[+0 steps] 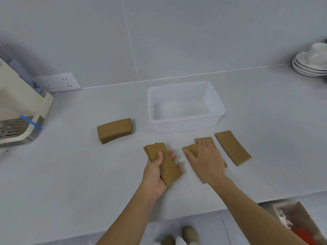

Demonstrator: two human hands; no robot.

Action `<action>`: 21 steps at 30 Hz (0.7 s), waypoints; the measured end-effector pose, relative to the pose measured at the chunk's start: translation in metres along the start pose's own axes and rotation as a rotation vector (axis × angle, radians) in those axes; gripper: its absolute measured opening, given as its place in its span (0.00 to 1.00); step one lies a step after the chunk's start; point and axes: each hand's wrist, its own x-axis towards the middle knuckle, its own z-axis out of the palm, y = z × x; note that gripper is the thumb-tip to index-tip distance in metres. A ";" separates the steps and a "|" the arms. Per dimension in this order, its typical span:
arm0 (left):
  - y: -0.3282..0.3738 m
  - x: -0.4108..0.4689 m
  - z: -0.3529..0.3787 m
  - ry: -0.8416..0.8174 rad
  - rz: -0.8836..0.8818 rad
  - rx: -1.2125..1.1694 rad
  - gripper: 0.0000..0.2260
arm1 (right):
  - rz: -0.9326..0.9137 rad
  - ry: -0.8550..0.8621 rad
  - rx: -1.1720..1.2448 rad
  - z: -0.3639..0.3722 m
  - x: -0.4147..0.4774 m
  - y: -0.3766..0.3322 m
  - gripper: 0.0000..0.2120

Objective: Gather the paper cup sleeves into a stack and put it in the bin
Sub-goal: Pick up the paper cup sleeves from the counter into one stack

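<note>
My left hand [155, 171] holds a small stack of brown cup sleeves [165, 162] just above the counter, thumb on top. Flat on two overlapping loose sleeves [190, 149] lies my right hand [205, 160], fingers spread, partly hiding them. One single sleeve [232, 147] lies alone to its right. A neat pile of sleeves [115, 130] sits further left. The clear white plastic bin [185, 121] stands behind the hands with nothing in it.
A cream coffee machine [21, 110] with a drip tray stands at the far left, a wall socket [58, 83] behind it. White saucers with a cup [311, 62] are stacked at the back right. The counter's front edge runs below my forearms; a box [297, 221] is on the floor.
</note>
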 end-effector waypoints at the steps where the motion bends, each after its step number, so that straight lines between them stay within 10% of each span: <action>1: -0.001 0.000 0.001 0.007 0.008 0.011 0.10 | 0.024 -0.004 -0.042 0.001 0.000 0.005 0.27; 12: -0.017 0.006 0.005 0.028 0.008 0.047 0.13 | 0.110 -0.110 -0.304 0.010 -0.016 0.031 0.42; 21: -0.017 0.002 0.009 0.046 0.012 0.034 0.12 | 0.059 -0.062 -0.319 0.008 -0.021 0.031 0.26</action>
